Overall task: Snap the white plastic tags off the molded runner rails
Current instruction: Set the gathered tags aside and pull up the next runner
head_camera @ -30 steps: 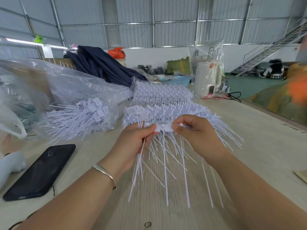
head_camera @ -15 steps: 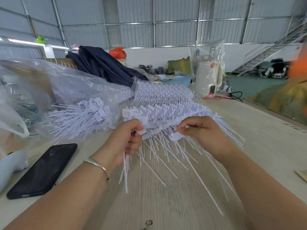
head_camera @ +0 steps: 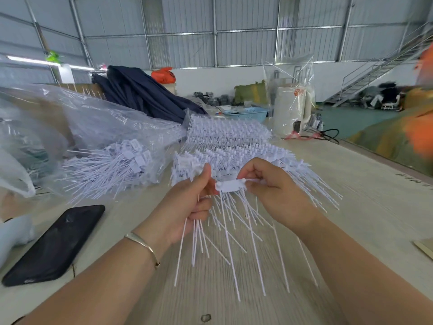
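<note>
Left hand [head_camera: 187, 202] curled round a bundle of thin white stems [head_camera: 199, 235] — smooth, straight, fanned downward; exact number unclear, perhaps a dozen. Right hand [head_camera: 274, 195] pinching one flat rectangular white tag [head_camera: 230, 186] between thumb and fingers, held above the worktop's [head_camera: 351, 207] near middle. Half a second ago hands apart, no flat tag showing; now drawn together at the tag. Runner rails [head_camera: 229, 146] stacked behind toward the far edge, bristly, two heaps. One glossy black phone [head_camera: 54, 245] near the left edge; one crinkled clear bag of loose tags [head_camera: 110, 160] — beside it. One thin metal bangle [head_camera: 143, 245].
</note>
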`<state>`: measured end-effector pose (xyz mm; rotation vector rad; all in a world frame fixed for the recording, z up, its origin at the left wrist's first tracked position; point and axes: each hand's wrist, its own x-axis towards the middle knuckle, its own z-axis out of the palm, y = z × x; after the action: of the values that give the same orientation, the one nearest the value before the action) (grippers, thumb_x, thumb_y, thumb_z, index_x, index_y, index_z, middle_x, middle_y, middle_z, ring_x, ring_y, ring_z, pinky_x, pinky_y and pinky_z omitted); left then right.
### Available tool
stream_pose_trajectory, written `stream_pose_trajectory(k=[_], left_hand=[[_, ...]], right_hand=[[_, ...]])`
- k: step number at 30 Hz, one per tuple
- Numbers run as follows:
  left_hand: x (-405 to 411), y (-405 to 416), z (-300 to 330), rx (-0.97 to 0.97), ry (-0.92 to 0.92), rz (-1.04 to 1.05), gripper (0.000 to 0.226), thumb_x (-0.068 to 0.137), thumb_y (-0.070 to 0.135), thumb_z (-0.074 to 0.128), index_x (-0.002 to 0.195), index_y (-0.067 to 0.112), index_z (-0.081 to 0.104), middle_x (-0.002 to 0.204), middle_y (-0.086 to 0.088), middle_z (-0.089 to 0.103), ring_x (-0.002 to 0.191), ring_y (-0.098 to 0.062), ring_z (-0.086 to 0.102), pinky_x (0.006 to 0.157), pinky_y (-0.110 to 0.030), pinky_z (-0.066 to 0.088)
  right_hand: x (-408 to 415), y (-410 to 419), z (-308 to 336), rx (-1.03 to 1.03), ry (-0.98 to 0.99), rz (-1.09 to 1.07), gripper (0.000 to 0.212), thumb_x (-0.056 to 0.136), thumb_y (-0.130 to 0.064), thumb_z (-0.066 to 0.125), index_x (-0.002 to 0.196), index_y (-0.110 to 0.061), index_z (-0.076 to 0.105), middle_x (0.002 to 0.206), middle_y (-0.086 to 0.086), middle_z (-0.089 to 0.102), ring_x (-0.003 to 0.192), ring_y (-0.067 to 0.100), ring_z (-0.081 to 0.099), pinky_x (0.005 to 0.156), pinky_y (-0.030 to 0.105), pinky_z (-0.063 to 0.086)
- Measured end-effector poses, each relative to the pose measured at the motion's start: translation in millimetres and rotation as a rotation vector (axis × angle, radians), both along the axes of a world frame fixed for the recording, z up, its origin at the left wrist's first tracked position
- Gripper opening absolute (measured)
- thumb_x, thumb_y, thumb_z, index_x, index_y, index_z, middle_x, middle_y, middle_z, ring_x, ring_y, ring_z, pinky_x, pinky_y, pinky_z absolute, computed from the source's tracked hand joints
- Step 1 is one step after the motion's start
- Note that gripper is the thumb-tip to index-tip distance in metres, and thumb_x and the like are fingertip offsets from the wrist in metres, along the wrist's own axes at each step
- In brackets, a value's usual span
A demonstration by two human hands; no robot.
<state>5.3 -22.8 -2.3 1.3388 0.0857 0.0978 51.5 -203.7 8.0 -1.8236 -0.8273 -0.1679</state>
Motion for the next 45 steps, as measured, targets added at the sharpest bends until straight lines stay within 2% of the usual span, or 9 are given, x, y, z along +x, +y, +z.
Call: stream_pose_trajectory(k=[6,13,17,24,28,35,39,42,45], left_hand=[[-1.9,-0.2,-3.4,-0.007,-0.054,-0.091,0.028,0.061,0.018,0.079,0.083,0.009,0.063,0.057,0.006,0.044,0.035,-0.001,0.023,0.03,-0.013,0.019],[-2.3,2.9,-2.8,0.042,-0.035,-0.094,0.019,0.068,0.017,0.072,0.077,0.003,0.062,0.052,0.003,0.042,0.033,0.0,0.024,0.031,-0.012,0.018],[-2.2,1.4,-1.8,-0.079,0.003,-0.103,0.021,0.069,0.015,0.068,0.077,-0.002,0.059,0.062,-0.002,0.039,0.03,0.0,0.023,0.029,-0.012,0.017],[-5.6,0.2,-4.7,-0.262,0.081,-0.366,0.033,0.064,0.027,0.086,0.076,0.006,0.063,0.058,0.003,0.054,0.029,0.0,0.028,0.029,-0.011,0.021],[-6.9,-7.7,-7.3,-0.26,0.038,-0.613,0.024,0.068,0.03,0.086,0.072,0.014,0.068,0.059,0.006,0.049,0.037,-0.002,0.018,0.031,-0.011,0.022],[-3.1,-8.5,-1.1,-0.291,0.007,-0.301,0.02,0.086,0.024,0.055,0.07,0.014,0.059,0.054,0.006,0.038,0.033,-0.001,0.025,0.031,-0.014,0.014],[-2.0,-4.9,-0.6,-0.203,0.004,-0.201,0.013,0.086,0.019,0.056,0.084,0.008,0.063,0.056,0.005,0.037,0.036,-0.001,0.023,0.034,-0.014,0.011],[-0.3,-3.7,-3.2,-0.099,0.044,-0.126,0.023,0.092,0.024,0.053,0.084,0.005,0.063,0.055,0.002,0.053,0.035,-0.002,0.03,0.031,-0.013,0.021],[1.3,-4.2,-4.5,-0.046,0.049,-0.07,0.033,0.095,0.035,0.051,0.093,0.003,0.06,0.077,-0.008,0.074,0.062,-0.012,0.061,0.056,-0.023,0.044]], right_hand=[[-2.5,1.9,-1.6,-0.002,-0.051,-0.039,0.01,0.09,-0.004,0.06,0.092,-0.012,0.063,0.079,-0.005,0.055,0.072,0.004,0.048,0.074,0.023,0.043],[4.9,-3.1,-2.4,-0.1,-0.007,-0.184,0.015,0.086,-0.033,0.066,0.081,-0.02,0.064,0.061,-0.011,0.048,0.056,0.001,0.043,0.075,0.031,0.032],[2.6,-2.7,0.3,0.035,0.12,-0.053,0.022,0.089,-0.026,0.065,0.077,-0.008,0.063,0.064,0.001,0.04,0.052,0.005,0.033,0.057,0.023,0.026],[-4.9,4.9,-3.0,0.183,0.256,0.219,0.014,0.091,-0.016,0.061,0.078,-0.01,0.06,0.063,-0.012,0.055,0.063,0.001,0.047,0.065,0.008,0.038],[-9.1,11.1,-6.5,0.241,0.314,0.325,0.013,0.09,-0.016,0.058,0.082,-0.007,0.06,0.077,0.005,0.061,0.077,0.018,0.053,0.079,0.021,0.043],[-7.9,7.2,-0.2,0.239,0.282,0.216,0.017,0.091,-0.019,0.059,0.075,-0.014,0.059,0.064,-0.003,0.05,0.058,0.004,0.044,0.057,0.008,0.037],[-4.8,5.4,0.9,0.237,0.331,0.111,0.019,0.093,-0.014,0.057,0.074,-0.018,0.061,0.065,0.0,0.047,0.058,0.007,0.04,0.059,0.017,0.033],[-2.3,5.5,1.3,0.239,0.386,0.056,0.02,0.087,-0.001,0.054,0.076,-0.017,0.061,0.061,-0.004,0.05,0.061,0.011,0.042,0.063,0.023,0.033],[-3.9,5.5,1.3,0.217,0.325,0.03,0.017,0.083,0.003,0.055,0.08,-0.012,0.062,0.054,-0.012,0.052,0.055,0.004,0.046,0.056,0.013,0.037]])
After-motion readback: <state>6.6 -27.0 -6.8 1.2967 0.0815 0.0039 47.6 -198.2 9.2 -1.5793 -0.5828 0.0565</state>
